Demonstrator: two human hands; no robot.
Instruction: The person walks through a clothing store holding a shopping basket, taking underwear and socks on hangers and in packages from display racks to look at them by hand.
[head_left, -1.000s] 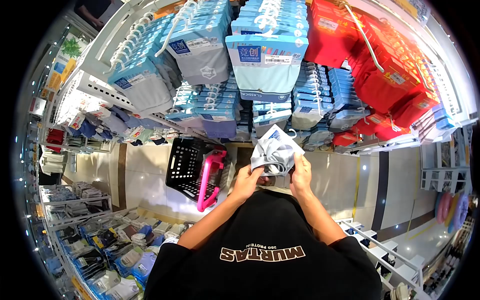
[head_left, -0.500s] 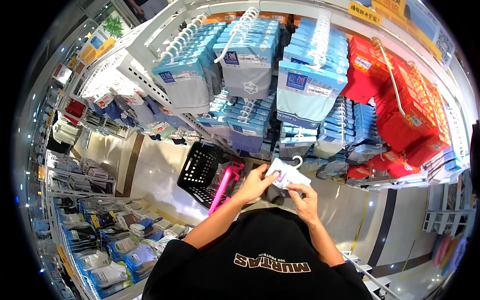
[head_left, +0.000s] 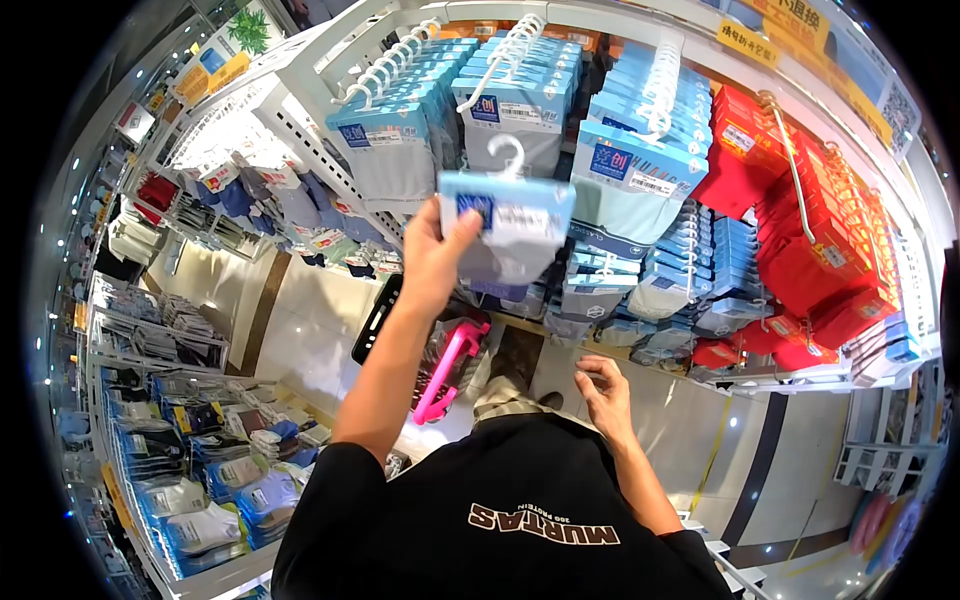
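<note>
My left hand [head_left: 437, 255] holds a hanger pack [head_left: 515, 212] by its left edge, the thumb on the front. The pack has a light blue header card with a white barcode label, grey fabric below, and a white plastic hook on top. It is held up before the rack, in front of a row of similar grey packs [head_left: 510, 110]; whether it touches them I cannot tell. My right hand [head_left: 605, 395] is lower, near my body, with bent fingers slightly apart and nothing in them.
Light blue packs [head_left: 640, 165] and red packs [head_left: 810, 215] hang on the rack's hooks. A black shopping basket [head_left: 375, 318] with a pink handle [head_left: 450, 370] is by my left forearm, partly hidden. Bins of packed socks [head_left: 205, 525] stand at lower left. Tiled floor [head_left: 660, 420] lies below.
My left hand has raised the pack from in front of my body up to the rack. My right hand has let go of it and stayed low.
</note>
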